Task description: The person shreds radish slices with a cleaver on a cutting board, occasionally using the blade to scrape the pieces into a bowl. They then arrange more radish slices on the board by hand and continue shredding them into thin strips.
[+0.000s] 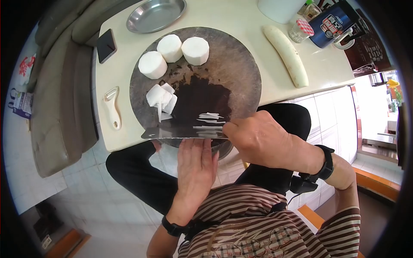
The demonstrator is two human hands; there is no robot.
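My right hand is closed round the handle end of a cleaver, whose wide blade lies across the near edge of a round, dark chopping board. Just on the near side of the blade, my left hand is stretched out, fingers straight and fingertips at the blade's edge. Whatever lies under those fingertips is hidden. Thin white radish strips lie beyond the blade on the wet part of the board. To their left is a small pile of white radish slices.
Three thick peeled radish chunks stand at the board's far side. A whole radish lies to its right. Around the board are a metal dish, a phone, a white peeler, a jar and a blue container.
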